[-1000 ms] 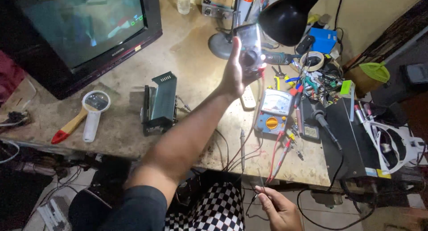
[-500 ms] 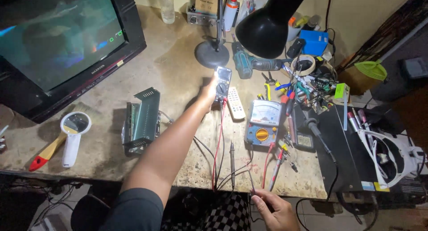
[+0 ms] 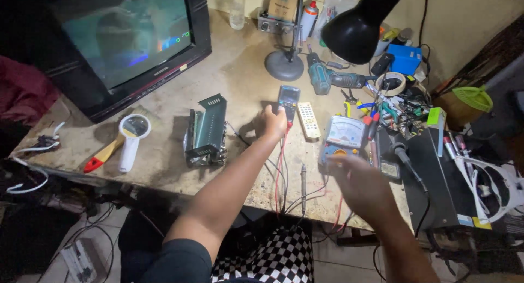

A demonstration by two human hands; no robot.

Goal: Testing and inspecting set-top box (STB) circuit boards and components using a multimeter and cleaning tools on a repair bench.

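Left grip (image 3: 271,122) clamped on digital meter (image 3: 287,101), frame centre, on the surface (image 3: 164,163). Right hand (image 3: 361,183) blurred, fingers apart, over analog multimeter (image 3: 344,136).

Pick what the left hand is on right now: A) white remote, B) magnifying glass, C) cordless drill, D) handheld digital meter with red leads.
D: the left hand rests on the handheld digital meter, beside the white remote.

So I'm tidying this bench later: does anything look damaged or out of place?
The metal chassis lies bare among loose wires. Tools pile up right of the analog multimeter. Nothing spilled.
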